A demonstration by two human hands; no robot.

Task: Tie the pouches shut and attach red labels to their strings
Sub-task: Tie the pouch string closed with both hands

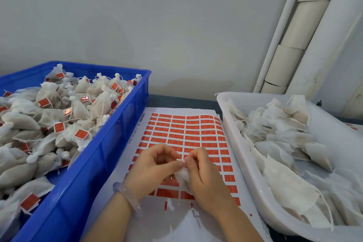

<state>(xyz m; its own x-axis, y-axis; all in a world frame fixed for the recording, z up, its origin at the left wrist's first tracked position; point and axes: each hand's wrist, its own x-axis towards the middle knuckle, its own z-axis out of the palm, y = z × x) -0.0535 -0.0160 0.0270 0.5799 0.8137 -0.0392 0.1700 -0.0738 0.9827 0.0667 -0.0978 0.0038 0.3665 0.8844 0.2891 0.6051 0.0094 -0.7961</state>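
1. The sheet of red labels (pixel 184 129) lies flat at the front middle of the desk (pixel 176 100). It sits between the blue crate (pixel 110 153) on the left edge and the white tub (pixel 245 159) on the right. Judged reason: stock, work spot and output are all within one short reach.
2. The tub holds flat, untied pouches (pixel 290 143). The crate holds tied, labelled ones (pixel 59 116) in a heap.
3. The pouch (pixel 184 174) in work is off the desk, held just above the sheet's front half and wedged between both hands.
4. The right hand (pixel 206 177) has its back up, with the fingers curled over the pouch body to steady it.
5. The left hand (pixel 155 165), with a bracelet (pixel 125 196) at the wrist, is turned inward. Its thumb and forefinger pinch the pouch neck, and its tips meet the right hand's tips.
6. The string is too fine to make out. Judged step: tying, with no label on yet.
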